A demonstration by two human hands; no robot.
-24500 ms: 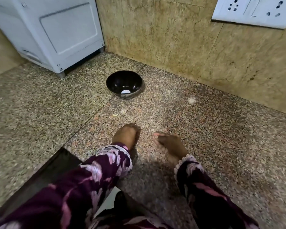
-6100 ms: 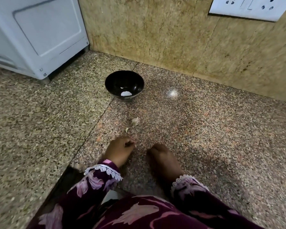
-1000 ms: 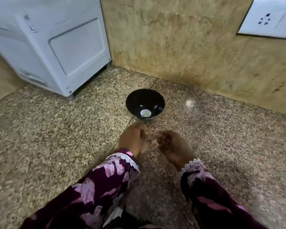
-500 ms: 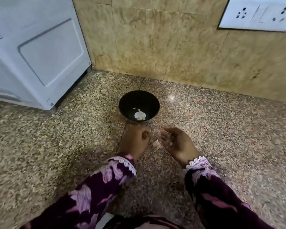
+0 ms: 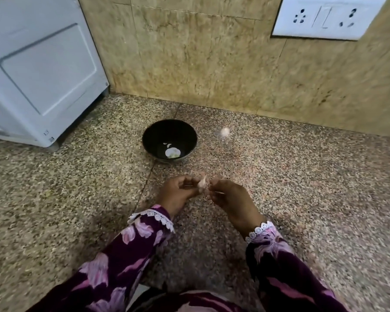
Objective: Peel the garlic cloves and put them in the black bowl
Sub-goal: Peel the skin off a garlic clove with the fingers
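Garlic clove sits pinched between both hands, just on the near side of the black bowl, held above the table. Left hand curls its fingers round the clove's lower end; right hand pinches at its side, probably working the skin. The clove's long axis stands roughly upright, tip toward the bowl. One peeled clove already lies inside. Both hands are about equally near the bowl, which lies straight ahead of them.
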